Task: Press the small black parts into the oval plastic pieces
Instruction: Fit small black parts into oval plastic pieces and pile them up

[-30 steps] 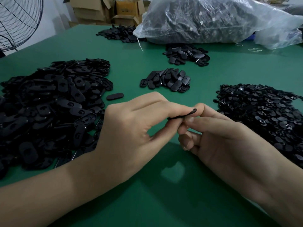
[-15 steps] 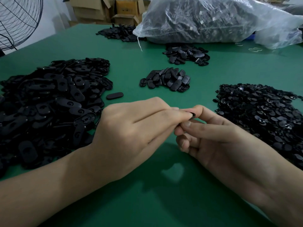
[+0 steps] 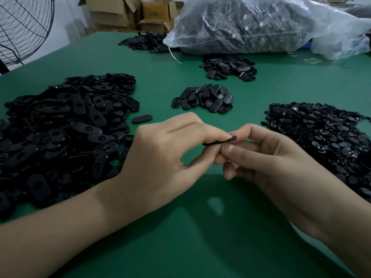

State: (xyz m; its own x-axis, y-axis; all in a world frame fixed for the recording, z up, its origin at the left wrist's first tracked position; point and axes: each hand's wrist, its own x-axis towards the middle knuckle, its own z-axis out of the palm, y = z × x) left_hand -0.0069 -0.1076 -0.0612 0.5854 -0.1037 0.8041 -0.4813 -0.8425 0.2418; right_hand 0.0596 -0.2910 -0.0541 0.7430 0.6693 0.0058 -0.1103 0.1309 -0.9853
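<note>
Over the middle of the green table (image 3: 180, 227), my left hand (image 3: 166, 155) and my right hand (image 3: 267, 157) meet at the fingertips. Between them is one black oval plastic piece (image 3: 219, 141), seen edge-on. My left thumb and forefinger pinch its left end, and my right thumb and forefinger pinch its right end. Any small part on it is hidden by the fingers. A big heap of oval pieces (image 3: 60, 127) lies at the left. A heap of small black parts (image 3: 325, 137) lies at the right.
A small pile of oval pieces (image 3: 204, 98) sits just beyond my hands, with one loose oval (image 3: 142, 118) to its left. Further back lie two more piles (image 3: 228, 67) (image 3: 146, 42) and a large clear bag of parts (image 3: 261, 25). A fan (image 3: 24, 27) stands at far left.
The fingertips, pressed tight over the oval piece half a second ago, have eased apart, so the piece shows edge-on between the hands again, as it did one second ago.
</note>
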